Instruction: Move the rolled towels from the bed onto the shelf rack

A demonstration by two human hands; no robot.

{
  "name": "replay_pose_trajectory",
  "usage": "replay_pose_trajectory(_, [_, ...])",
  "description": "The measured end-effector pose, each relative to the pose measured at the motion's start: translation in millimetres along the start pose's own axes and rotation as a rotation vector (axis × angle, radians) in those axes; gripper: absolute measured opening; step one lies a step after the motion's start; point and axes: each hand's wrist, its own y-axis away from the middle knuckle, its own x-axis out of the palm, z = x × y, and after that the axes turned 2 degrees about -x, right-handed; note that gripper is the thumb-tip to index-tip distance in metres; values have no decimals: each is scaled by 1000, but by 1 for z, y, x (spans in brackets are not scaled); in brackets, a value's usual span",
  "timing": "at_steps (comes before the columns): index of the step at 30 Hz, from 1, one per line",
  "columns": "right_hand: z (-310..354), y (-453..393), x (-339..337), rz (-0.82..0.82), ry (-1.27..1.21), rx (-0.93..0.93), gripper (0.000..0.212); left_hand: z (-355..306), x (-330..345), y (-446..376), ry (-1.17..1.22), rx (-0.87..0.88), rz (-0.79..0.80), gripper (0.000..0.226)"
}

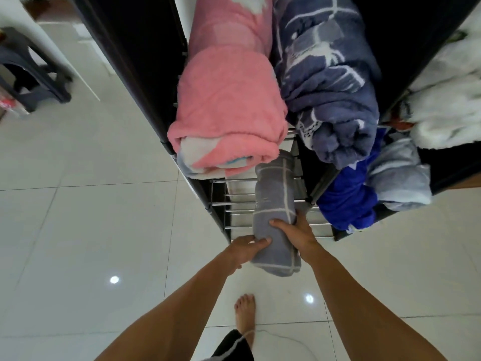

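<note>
A grey rolled towel with thin white lines [274,204] lies lengthwise on a lower tier of metal bars of the shelf rack [234,203], its near end sticking out past the front. My left hand [246,250] grips that near end from the left. My right hand [295,231] grips it from the right, thumb across the top. On the tier above lie a pink rolled towel [226,110] and a blue-grey patterned rolled towel [330,95], side by side. The bed is out of view.
Bright blue and pale grey cloth [348,201] bulges from the rack at the right, with white fluffy fabric [447,100] beyond it. A dark stool [31,71] stands at the far left. Glossy white floor tiles [86,230] lie around; my bare foot [244,312] is below.
</note>
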Motion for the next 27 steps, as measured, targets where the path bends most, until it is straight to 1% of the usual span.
replay_pose_trajectory(2, [3, -1, -2, -48, -21, -10, 81, 0, 4, -2, 15, 16, 25, 70])
replay_pose_trajectory(5, [11, -6, -5, -95, -33, -56, 79, -8, 4, -3, 34, 104, 7, 63])
replay_pose_trajectory(8, [30, -17, -7, -178, -5, -106, 84, -29, -1, -9, 54, 174, -15, 61])
replay_pose_trajectory(11, [60, -31, -9, -266, 36, -152, 87, -57, -9, -19, 75, 224, -72, 58])
replay_pose_trajectory(13, [81, -41, -12, -287, 103, -184, 89, -74, -14, -27, 78, 245, -122, 59])
replay_pose_trajectory(15, [99, -47, -13, -279, 220, -202, 81, -84, -16, -33, 92, 241, -150, 60])
replay_pose_trajectory(18, [109, -51, -9, -268, 465, -216, 59, -92, -14, -41, 38, 225, -156, 56])
replay_pose_trajectory(19, [107, -50, -8, -272, 544, -230, 55, -94, -12, -42, -6, 234, -161, 54])
replay_pose_trajectory(21, [96, -47, -7, -266, 622, -260, 52, -92, -7, -45, -60, 258, -169, 53])
replay_pose_trajectory(23, [83, -41, -10, -270, 631, -318, 52, -88, -4, -43, -77, 271, -183, 53])
replay_pose_trajectory(24, [80, -34, -13, -277, 576, -367, 52, -90, -3, -40, -69, 264, -202, 54])
replay_pose_trajectory(26, [70, -14, -19, -274, 461, -442, 50, -85, -2, -39, -11, 258, -185, 56])
replay_pose_trajectory(27, [56, -2, -23, -270, 402, -460, 49, -69, 0, -42, 11, 252, -180, 56])
